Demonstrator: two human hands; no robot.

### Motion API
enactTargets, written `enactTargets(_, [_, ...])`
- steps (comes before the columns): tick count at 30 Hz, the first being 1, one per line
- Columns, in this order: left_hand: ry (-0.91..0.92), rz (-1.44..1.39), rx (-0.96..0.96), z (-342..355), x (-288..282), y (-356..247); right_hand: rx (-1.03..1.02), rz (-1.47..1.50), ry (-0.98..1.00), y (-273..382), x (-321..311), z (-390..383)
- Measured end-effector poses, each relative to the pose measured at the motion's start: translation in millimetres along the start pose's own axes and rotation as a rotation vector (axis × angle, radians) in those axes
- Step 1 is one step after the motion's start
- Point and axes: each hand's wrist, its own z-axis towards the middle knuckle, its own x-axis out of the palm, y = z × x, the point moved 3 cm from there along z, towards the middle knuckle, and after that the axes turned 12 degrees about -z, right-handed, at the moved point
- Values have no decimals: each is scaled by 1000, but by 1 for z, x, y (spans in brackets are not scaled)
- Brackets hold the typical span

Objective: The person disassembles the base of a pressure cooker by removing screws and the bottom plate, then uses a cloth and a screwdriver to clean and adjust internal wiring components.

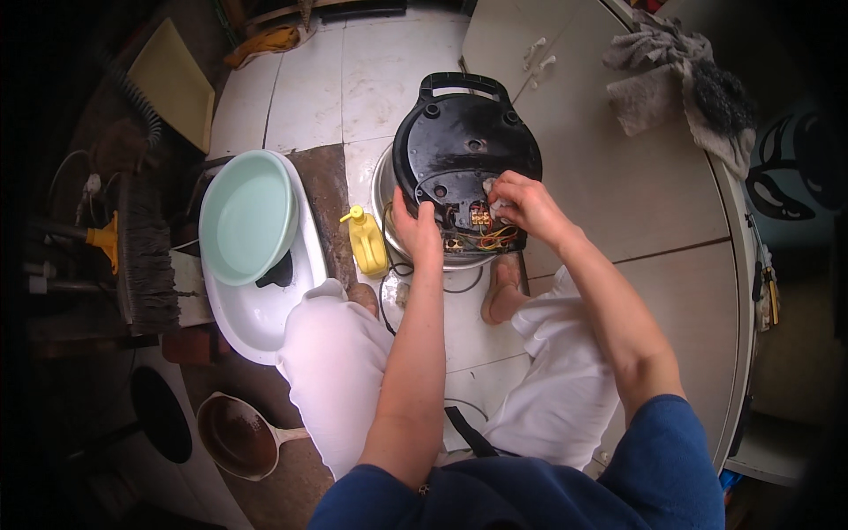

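We are crouched over an upturned electric cooker (466, 150), its black base plate facing up and its metal body resting on the tiled floor (389, 71) between our feet. Our left hand (415, 230) grips the near-left rim of the base, fingers (399, 205) curled and pressed together on it. Our right hand (523, 201) has its fingers bunched around a small pale cloth (491, 189), pinching it against the base just above the open wiring bay (481, 231), where brass terminals and yellow and red leads lie bare.

The risk, as we judge it, sits in that bay. The cloth could snag a lead or drag a connector loose if it strays lower, and any damp on it would be carried onto the contacts. The cooker also rests on its rounded top, so a hard wipe could rock it away from our left hand.

Room is tight on the left: a yellow squeeze bottle (367, 240) stands just beside the cooker, and a white basin (265, 309) holding a pale green bowl (246, 216) lies beyond it. The black cord (459, 420) trails between our knees. To the right a cabinet panel (618, 177) stands near; the tiles beyond the carry handle (464, 84) give the most space.
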Motion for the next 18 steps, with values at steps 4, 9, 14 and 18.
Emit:
enactTargets(4, [17, -14, 11, 3, -4, 2, -19, -116, -99, 3, 9, 2])
enactTargets(9, [17, 7, 5, 0, -2, -2, -22, -241, -173, 5, 16, 5])
enactTargets(14, [17, -23, -11, -2, 0, -5, 88, -282, -256, 2, 22, 11])
enactTargets(18, [26, -41, 2, 1, 1, -1, 502, 638, -400, -44, 11, 9])
